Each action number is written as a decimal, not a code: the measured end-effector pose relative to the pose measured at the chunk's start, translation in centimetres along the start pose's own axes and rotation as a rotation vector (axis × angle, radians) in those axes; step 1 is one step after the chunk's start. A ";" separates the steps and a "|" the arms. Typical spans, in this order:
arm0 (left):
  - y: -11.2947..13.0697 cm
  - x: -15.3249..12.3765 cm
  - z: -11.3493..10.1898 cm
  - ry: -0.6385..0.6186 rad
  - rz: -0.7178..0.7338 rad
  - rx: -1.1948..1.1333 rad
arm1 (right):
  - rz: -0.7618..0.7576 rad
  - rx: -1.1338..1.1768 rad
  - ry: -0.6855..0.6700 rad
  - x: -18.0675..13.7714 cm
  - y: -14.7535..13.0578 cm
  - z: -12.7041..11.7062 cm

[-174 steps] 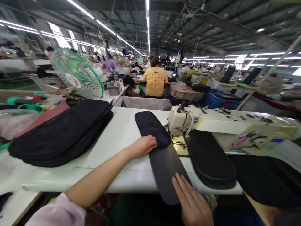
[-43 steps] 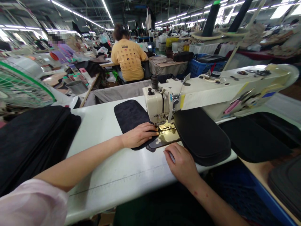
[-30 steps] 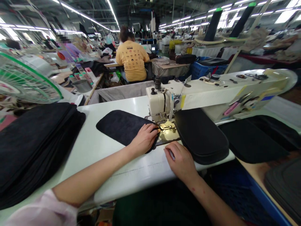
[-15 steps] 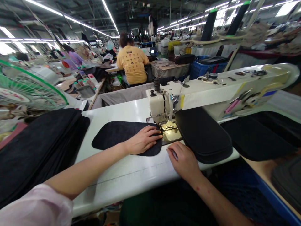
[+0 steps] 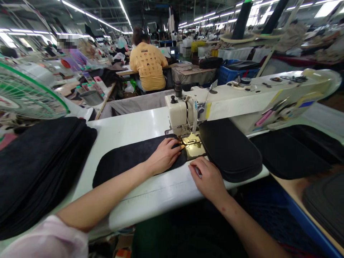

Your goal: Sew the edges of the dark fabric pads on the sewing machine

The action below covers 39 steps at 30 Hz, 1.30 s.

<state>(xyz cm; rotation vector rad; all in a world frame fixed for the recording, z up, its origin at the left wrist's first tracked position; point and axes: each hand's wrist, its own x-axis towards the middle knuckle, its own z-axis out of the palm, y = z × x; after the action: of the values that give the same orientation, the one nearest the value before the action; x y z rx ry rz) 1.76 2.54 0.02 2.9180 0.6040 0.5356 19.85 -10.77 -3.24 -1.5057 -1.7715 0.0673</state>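
Note:
A long black fabric piece (image 5: 126, 159) with rounded ends lies across the white table (image 5: 129, 129), its right end under the presser foot of a cream sewing machine (image 5: 185, 116). My left hand (image 5: 164, 154) lies flat on that end, fingers spread, fingertips next to the brass needle plate (image 5: 195, 148). My right hand (image 5: 208, 178) rests at the table's front edge just right of the piece, fingers curled downward; something small and pale shows under its fingers.
A stack of finished black pieces (image 5: 228, 150) lies right of the needle under the machine arm. A big pile of black pieces (image 5: 34, 165) fills the left, behind it a green fan (image 5: 24, 93). A person in a yellow shirt (image 5: 149, 66) sits ahead.
The black piece has swung counter-clockwise around the needle, from pointing away from me to lying leftward across the table. My left hand stayed on its end; my right hand barely moved.

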 end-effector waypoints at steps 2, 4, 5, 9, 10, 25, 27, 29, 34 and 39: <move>0.2 -0.5 -0.6 -0.058 0.124 -0.048 | 0.005 0.012 -0.003 -0.1 0.0 0.0; 0.2 -1.0 -1.4 -0.146 0.233 -0.086 | 0.005 0.019 -0.006 -0.1 0.0 -0.1; 0.0 -1.1 -1.7 -0.188 0.265 -0.096 | 0.003 0.016 -0.007 -0.1 -0.1 -0.1; -1.5 -0.8 -2.7 -0.264 0.313 -0.138 | -0.007 -0.012 0.007 -0.1 -0.2 -0.1; -2.0 -0.5 -2.8 -0.269 0.319 -0.151 | -0.008 -0.010 0.014 -0.1 -0.2 -0.1; -5.7 1.3 -2.5 -0.268 0.313 -0.145 | 0.002 0.059 0.011 -0.1 0.1 0.1; -6.1 1.5 -2.8 -0.283 0.371 -0.108 | 0.005 0.057 0.013 0.0 0.0 0.2; -6.2 1.5 -2.7 -0.265 0.389 -0.104 | 0.001 0.056 0.025 0.0 -0.1 0.2; -5.0 0.9 -1.8 -0.203 0.308 -0.136 | 0.013 0.043 0.020 0.0 -0.1 0.2; -2.4 -0.1 -0.8 -0.108 0.131 -0.085 | 0.010 0.035 0.008 -0.1 0.0 0.1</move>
<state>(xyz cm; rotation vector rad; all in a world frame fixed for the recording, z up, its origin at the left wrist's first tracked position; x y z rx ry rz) 0.53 4.71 0.29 2.8966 0.3697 0.4029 19.77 -10.78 -3.39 -1.4877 -1.7481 0.0973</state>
